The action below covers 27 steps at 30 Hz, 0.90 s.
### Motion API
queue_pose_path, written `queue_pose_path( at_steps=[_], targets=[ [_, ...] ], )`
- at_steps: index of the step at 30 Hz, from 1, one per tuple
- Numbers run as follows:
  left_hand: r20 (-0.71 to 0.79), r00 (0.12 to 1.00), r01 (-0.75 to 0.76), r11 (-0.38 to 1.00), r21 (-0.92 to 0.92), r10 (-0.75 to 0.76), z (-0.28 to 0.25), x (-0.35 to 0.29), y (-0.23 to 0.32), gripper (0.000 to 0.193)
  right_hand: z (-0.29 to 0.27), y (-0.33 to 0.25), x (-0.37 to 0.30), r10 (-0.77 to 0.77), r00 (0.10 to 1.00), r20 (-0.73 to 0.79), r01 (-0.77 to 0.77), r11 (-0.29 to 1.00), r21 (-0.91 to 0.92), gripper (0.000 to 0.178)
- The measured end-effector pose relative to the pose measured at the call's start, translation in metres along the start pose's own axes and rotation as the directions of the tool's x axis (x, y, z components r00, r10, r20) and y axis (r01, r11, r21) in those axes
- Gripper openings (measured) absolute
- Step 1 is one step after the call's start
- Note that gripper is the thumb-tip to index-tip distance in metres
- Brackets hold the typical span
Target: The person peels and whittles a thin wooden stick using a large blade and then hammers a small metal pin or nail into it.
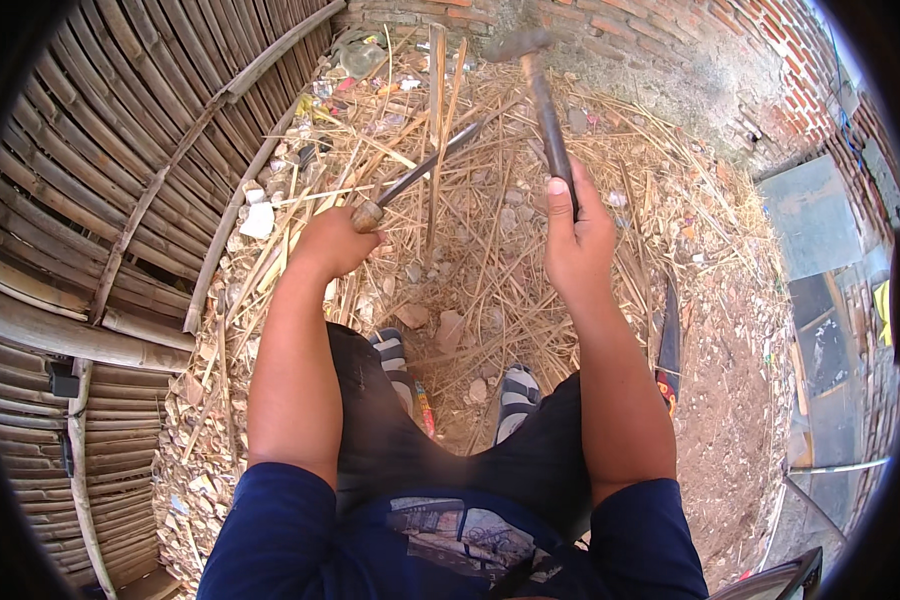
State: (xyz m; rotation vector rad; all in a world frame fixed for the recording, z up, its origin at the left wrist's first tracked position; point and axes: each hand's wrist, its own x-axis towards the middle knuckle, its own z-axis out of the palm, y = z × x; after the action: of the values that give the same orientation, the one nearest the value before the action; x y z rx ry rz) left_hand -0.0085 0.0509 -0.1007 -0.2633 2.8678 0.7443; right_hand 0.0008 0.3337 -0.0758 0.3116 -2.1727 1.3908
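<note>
My left hand (pixel 335 243) is closed round the wooden handle of a machete (pixel 410 180), whose dark blade points away and to the right. The blade crosses an upright bamboo strip (pixel 436 95) that is split near its top; I cannot tell how deep it sits in the strip. In my right hand (pixel 582 232) is a hammer (pixel 547 115), gripped low on its dark handle with the thumb along it. The hammer's head is at the far end, slightly blurred, beyond and to the right of the machete's tip.
Loose bamboo splinters (pixel 510 270) and rubble cover the ground around my sandalled feet (pixel 518 400). A bamboo slat wall (pixel 140 130) stands on the left, a brick wall (pixel 650 50) at the back. A saw-like blade (pixel 668 335) with a red-yellow end lies beside my right forearm.
</note>
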Motion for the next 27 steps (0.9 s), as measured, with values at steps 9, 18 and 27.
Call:
queue_pose_path(
  at_steps=[9, 18, 27],
  targets=[
    [0.04, 0.997, 0.065, 0.998, 0.018, -0.065, 0.009, 0.013, -0.011, 0.057, 0.028, 0.04, -0.009, 0.257, 0.921, 0.291, -0.145, 0.923, -0.356, 0.046],
    [0.042, 0.997, 0.059, 0.998, 0.016, -0.06, 0.006, 0.009, -0.011, 0.052, 0.011, 0.02, -0.002, 0.009, 1.0, 0.019, -0.009, 1.0, 0.009, 0.041],
    [0.032, 0.995, 0.1, 0.995, -0.017, -0.099, 0.016, 0.022, -0.027, 0.047, 0.039, 0.093, -0.019, 0.491, 0.628, 0.604, -0.026, 0.788, -0.615, 0.038]
  ],
)
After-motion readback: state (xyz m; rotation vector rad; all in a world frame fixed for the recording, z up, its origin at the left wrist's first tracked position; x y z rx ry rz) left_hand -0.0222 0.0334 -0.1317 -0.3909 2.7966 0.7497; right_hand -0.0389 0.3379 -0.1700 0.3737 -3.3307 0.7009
